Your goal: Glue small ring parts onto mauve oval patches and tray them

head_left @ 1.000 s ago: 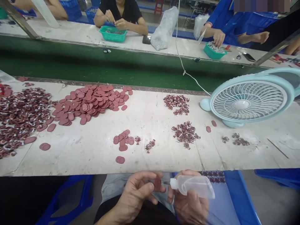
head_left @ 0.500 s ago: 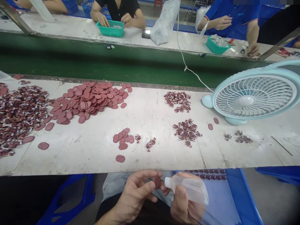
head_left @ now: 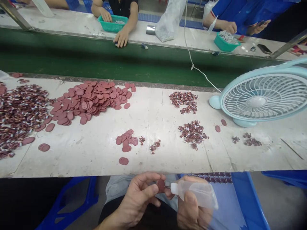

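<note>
Two hands: both of yours are low, below the near edge of the counter [head_left: 153, 166], over your lap.
Left hand: your left hand [head_left: 139, 199] pinches a small maroon disc [head_left: 160, 185] between thumb and fingertips, closed on it.
Right hand: your right hand [head_left: 192, 207] is wrapped around a clear squeeze bottle [head_left: 196, 193], gripping it; the white nozzle points left, its tip right at the disc.
Near edge: one loose disc [head_left: 123, 161] lies close to the near edge, with a small cluster of discs [head_left: 126, 140] just beyond it.
Left part: a big heap of discs [head_left: 91, 99] lies toward the far edge; a darker heap of small pieces [head_left: 19, 115] reaches the left edge.
Middle right: two little piles of small pieces [head_left: 193, 131] sit one beyond the other.
Right end: a pale blue fan [head_left: 261, 99] stands there.
Across the green belt: other people's hands work at teal trays [head_left: 112, 25].
</note>
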`<state>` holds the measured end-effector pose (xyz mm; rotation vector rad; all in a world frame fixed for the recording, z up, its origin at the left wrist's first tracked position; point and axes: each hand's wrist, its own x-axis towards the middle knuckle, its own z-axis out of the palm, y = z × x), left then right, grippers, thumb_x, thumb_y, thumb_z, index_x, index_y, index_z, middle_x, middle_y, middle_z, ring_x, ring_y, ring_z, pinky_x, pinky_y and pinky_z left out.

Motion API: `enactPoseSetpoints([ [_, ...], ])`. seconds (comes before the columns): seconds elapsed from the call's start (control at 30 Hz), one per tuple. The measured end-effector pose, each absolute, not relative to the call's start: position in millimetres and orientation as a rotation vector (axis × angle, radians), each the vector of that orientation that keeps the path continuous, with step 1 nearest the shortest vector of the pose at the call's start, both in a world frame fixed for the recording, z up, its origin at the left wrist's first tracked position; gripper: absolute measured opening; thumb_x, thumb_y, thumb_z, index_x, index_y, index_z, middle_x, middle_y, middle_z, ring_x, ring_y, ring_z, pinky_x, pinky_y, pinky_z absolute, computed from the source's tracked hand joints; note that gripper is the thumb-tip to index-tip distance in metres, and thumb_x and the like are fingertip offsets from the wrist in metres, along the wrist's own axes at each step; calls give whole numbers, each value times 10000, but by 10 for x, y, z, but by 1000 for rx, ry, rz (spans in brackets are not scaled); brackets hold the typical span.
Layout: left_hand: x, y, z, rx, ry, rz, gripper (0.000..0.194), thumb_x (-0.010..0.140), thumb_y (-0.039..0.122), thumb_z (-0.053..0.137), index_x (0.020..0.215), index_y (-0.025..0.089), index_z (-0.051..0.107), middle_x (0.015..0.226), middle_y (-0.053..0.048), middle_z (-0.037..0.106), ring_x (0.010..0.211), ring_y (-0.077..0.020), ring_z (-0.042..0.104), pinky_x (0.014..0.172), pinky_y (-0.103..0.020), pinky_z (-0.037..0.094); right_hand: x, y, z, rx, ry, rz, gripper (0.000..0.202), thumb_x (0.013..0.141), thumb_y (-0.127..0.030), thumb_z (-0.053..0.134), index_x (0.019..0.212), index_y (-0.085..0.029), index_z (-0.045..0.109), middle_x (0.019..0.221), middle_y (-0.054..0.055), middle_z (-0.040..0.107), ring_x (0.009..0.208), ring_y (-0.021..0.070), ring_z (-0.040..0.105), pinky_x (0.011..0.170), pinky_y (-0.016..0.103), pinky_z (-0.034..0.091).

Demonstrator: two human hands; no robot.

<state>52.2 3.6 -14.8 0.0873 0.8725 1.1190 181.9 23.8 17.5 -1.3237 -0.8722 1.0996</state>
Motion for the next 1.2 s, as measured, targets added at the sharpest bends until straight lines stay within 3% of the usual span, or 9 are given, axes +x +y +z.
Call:
enactPoseSetpoints([
  [0.33, 519, 49, -127, 68, 884, 1118, 277, 703, 308, 927, 938, 215, 815, 1067, -79, 817, 721, -201, 779, 473, -182, 569, 1852, 192, 197, -1316, -908, 1129, 265, 838, -483, 738, 1043, -343, 645, 702, -43, 739, 589, 188, 676, 562, 359, 566],
  [0.53, 468, 14, -115, 39, 825, 1114, 214, 773, 251, 881, 967, 233, 793, 1187, -91, 804, 950, -260, 807, 557, -165, 583, 2103, 622, 109, -953, -251, 1665, 292, 869, -517, 657, 974, -245, 643, 644, -35, 701, 439, 125, 633, 320, 189, 495],
  [0.73, 347, -11, -137, 22, 761, 1144, 193, 820, 223, 842, 1001, 217, 778, 1119, -92, 825, 994, -240, 799, 654, -170, 605, 2288, 957, -29, -517, 426, 2039, 265, 1009, -392, 479, 1184, -197, 514, 702, -65, 564, 562, 45, 631, 387, 25, 491],
  [0.8, 279, -12, -129, 20, 783, 1156, 205, 815, 231, 846, 1006, 203, 777, 1118, -99, 824, 975, -242, 801, 642, -177, 605, 2260, 878, -22, -607, 289, 2004, 374, 981, -529, 488, 1147, -199, 547, 708, -65, 540, 525, 38, 581, 352, 25, 457],
  [0.9, 173, -19, -108, 7, 844, 1168, 206, 813, 231, 845, 1004, 193, 779, 1133, -103, 825, 950, -249, 802, 617, -187, 600, 2150, 713, -8, -1080, -601, 1730, 493, 931, -695, 431, 1028, -245, 605, 641, -93, 441, 396, 55, 405, 243, 110, 353],
  [0.97, 114, -26, -97, 7, 861, 1182, 195, 817, 226, 837, 1001, 193, 782, 1130, -94, 827, 932, -244, 800, 596, -182, 587, 2043, 674, -24, -1318, -1257, 1374, 338, 942, -597, 516, 973, -282, 631, 616, -91, 445, 410, 89, 426, 292, 181, 405],
  [1.03, 73, -29, -87, 16, 859, 1193, 183, 823, 220, 827, 997, 189, 780, 1125, -92, 827, 920, -236, 796, 585, -176, 573, 1927, 737, -47, -1381, -1654, 1140, 141, 929, -387, 627, 1017, -294, 686, 711, -45, 572, 561, 136, 568, 486, 259, 544],
  [1.1, 45, -28, -73, 16, 854, 1199, 186, 816, 222, 829, 989, 183, 774, 1119, -103, 823, 912, -235, 793, 575, -177, 564, 1820, 880, -57, -1360, -1935, 1038, 258, 925, -224, 606, 1142, -301, 723, 950, 28, 671, 766, 172, 642, 699, 323, 585],
  [1.2, 15, -19, -44, 27, 852, 1205, 210, 799, 233, 843, 988, 181, 767, 1115, -117, 818, 897, -232, 792, 558, -178, 559, 1708, 1121, -30, -1302, -2240, 923, 508, 895, -66, 527, 1276, -359, 691, 1210, 69, 659, 970, 217, 628, 798, 354, 555],
])
